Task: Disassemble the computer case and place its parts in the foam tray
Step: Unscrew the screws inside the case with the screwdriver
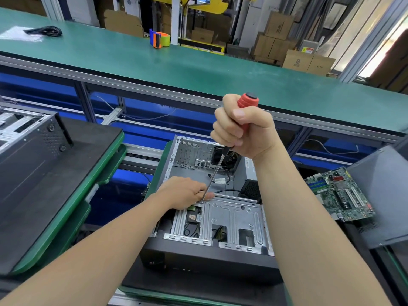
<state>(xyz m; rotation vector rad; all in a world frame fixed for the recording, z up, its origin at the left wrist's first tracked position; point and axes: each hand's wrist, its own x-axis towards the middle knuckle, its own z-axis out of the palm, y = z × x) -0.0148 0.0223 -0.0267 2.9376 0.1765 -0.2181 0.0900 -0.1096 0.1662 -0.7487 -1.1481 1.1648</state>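
right hand [240, 129] clamped the red screwdriver [247, 100]; left hand [183, 192] laid its fingers together by the tip, steadying it on the drive cage [234, 219] screw. the computer case [198, 260] lay open on a dark pad [198, 286].

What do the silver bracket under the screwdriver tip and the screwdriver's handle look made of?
The silver bracket looks like stamped sheet steel with a bare, dull grey finish, going by its pressed ribs and punched slots. The screwdriver handle seems to be red plastic or rubber, ribbed, with a black end cap. Its shaft is bright polished metal.
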